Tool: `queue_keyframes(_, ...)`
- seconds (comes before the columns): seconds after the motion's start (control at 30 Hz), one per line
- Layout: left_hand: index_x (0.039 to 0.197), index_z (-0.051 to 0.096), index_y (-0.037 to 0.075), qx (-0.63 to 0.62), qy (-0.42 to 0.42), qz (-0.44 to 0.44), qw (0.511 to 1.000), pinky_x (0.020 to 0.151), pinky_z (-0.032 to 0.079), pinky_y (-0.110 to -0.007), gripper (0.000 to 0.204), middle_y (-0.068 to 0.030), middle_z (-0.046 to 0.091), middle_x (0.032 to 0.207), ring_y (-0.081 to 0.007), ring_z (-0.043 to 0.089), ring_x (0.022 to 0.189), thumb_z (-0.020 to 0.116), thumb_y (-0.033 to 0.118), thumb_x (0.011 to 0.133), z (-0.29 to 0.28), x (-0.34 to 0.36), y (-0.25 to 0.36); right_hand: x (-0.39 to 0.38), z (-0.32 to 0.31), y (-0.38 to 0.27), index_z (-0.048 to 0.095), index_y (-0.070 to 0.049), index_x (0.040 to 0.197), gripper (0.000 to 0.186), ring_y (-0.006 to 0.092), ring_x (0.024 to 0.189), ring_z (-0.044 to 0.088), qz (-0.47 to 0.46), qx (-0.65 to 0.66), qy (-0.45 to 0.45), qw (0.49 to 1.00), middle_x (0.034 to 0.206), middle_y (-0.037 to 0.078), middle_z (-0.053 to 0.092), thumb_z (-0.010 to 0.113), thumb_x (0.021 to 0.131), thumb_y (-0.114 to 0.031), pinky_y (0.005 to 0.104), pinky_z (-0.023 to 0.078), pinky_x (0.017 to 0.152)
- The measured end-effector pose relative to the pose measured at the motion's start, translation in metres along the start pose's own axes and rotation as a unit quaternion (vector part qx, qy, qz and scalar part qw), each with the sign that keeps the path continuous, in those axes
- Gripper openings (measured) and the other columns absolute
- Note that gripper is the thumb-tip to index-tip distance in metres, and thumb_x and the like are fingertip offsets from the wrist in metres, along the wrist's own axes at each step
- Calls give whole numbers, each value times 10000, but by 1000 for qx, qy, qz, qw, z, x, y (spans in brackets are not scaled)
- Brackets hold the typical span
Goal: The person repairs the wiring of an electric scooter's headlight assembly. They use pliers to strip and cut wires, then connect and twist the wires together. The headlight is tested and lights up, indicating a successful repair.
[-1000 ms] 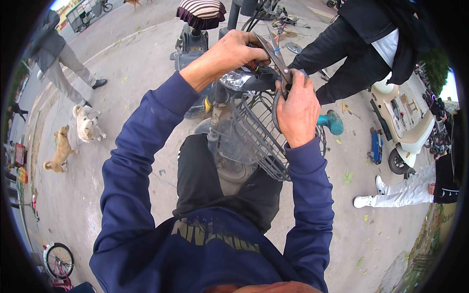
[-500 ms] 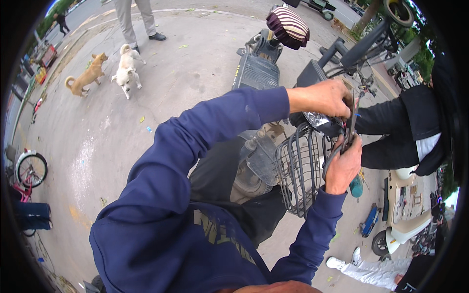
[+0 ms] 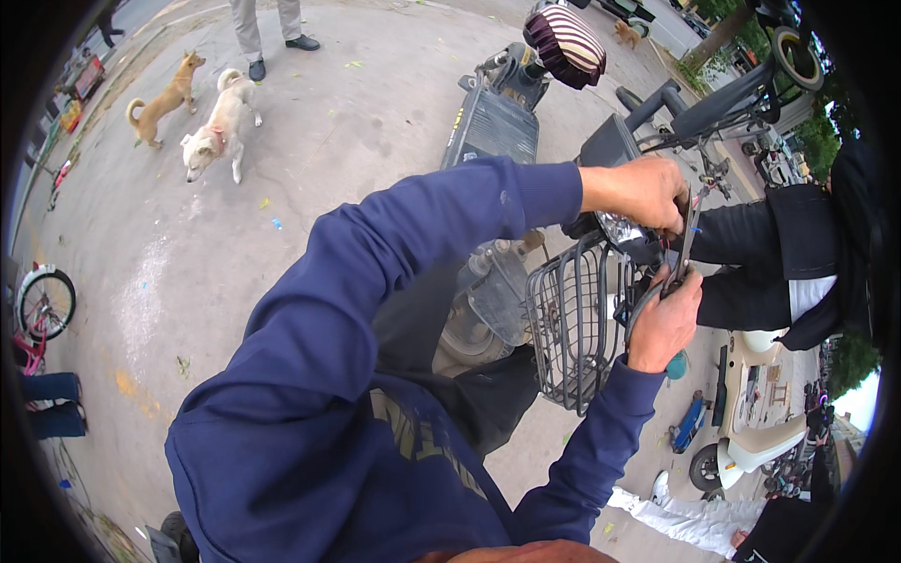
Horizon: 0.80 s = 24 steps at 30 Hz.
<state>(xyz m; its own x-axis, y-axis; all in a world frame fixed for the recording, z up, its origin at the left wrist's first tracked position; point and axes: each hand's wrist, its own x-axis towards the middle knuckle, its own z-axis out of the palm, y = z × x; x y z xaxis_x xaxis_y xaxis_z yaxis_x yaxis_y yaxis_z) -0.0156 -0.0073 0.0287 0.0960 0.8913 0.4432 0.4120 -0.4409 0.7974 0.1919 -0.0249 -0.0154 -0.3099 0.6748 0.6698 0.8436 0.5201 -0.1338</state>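
Observation:
My right hand [image 3: 664, 324] grips dark metal scissors [image 3: 690, 246], their blades pointing up past my left fingers. Above it, my left hand [image 3: 646, 192] is closed in a pinch beside the blades. Thin red and blue wires [image 3: 668, 246] show at its fingertips; the exact grip is partly hidden. Both hands are over the front of an electric scooter [image 3: 497, 127], next to its shiny headlight [image 3: 619, 228]. Under my hands hangs the scooter's black wire basket [image 3: 568, 324].
A person in dark clothes [image 3: 765, 239] stands close on the right. A white dog [image 3: 222, 131] and a tan dog [image 3: 167, 98] are at the upper left. A striped-cover seat [image 3: 566, 42] is at the far end. A blue tool [image 3: 690, 422] and cream scooter [image 3: 755, 450] are lower right.
My hands and the scissors have shifted slightly right and down in the picture, still together. The white dog has turned and stepped left. The whole view has tilted a little.

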Motion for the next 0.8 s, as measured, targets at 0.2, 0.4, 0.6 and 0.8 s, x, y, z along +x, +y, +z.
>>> queue_keyframes(0.2, 919, 781, -54, -33, -47, 7, 998, 605, 524, -287, 247, -90, 731, 720, -120, 666, 644, 728, 172, 834, -10, -1, 6, 3, -3, -2, 575, -75, 1205, 305, 483, 860, 676, 7, 39, -12, 999, 1017, 241, 665, 697, 956, -202, 565, 531, 733)
queue_keyframes(0.4, 1012, 752, -48, -91, -52, -40, 994, 678, 493, -265, 197, -49, 710, 789, -94, 615, 715, 717, 134, 946, -4, 1, -1, 2, 1, 2, 568, -53, 1129, 252, 495, 827, 671, 17, 118, -18, 993, 950, 244, 668, 691, 971, -206, 570, 513, 713)
queue_keyframes(0.6, 982, 753, -42, -116, -58, -20, 991, 669, 489, -267, 227, -37, 691, 762, -98, 604, 695, 739, 183, 954, -2, 1, 6, 11, -18, 9, 621, 14, 1077, 325, 477, 920, 669, 100, 291, -133, 942, 941, 262, 698, 718, 966, -275, 498, 515, 776)
queue_keyframes(0.8, 1040, 761, -43, -67, -48, -6, 997, 683, 501, -263, 270, -31, 676, 755, -95, 609, 707, 749, 214, 959, -2, 2, 12, 16, -26, 15, 642, 30, 1130, 450, 468, 935, 679, 116, 301, -150, 935, 962, 255, 713, 706, 965, -384, 494, 516, 811)
